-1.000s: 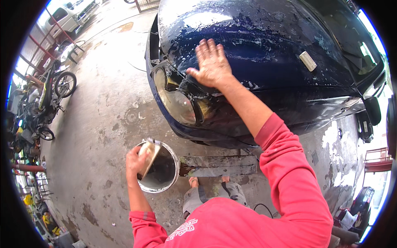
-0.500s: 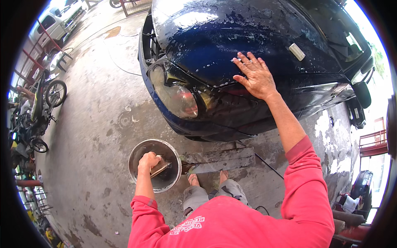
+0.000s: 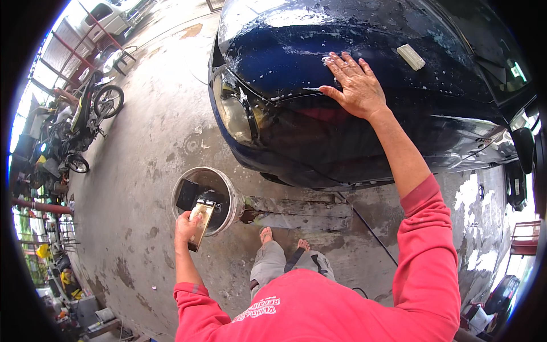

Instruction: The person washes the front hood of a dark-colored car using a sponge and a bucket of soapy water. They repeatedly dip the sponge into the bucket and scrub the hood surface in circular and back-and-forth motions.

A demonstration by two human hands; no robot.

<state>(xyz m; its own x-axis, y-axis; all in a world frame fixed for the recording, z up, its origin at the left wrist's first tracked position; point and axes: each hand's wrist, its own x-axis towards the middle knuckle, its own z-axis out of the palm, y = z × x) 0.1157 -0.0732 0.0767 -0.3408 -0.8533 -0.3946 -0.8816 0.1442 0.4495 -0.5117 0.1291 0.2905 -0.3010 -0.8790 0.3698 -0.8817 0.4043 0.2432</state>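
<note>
My left hand (image 3: 186,227) is closed around a long, yellowish sanding block (image 3: 200,224) with metal clips at one end. It is over the near-left rim of a bucket (image 3: 232,208) of dark water. Inside the bucket a dark flat piece (image 3: 187,194) leans against the wall. My right hand (image 3: 359,91) lies flat with its fingers spread on the wet, dark blue car hood (image 3: 296,62), touching whitish suds. Farther right on the hood rests a whitish rectangular block (image 3: 411,57), apart from my hand.
The car's headlight (image 3: 233,117) and front corner stand ahead of me. A flat board (image 3: 302,212) lies on the concrete by my feet, and a dark hose (image 3: 370,228) runs past it. Motorcycles (image 3: 85,114) and a white vehicle (image 3: 105,17) stand at the left.
My left hand has lifted the sanding block out of the bucket and toward me. My right hand stays spread on the hood. The view has shifted.
</note>
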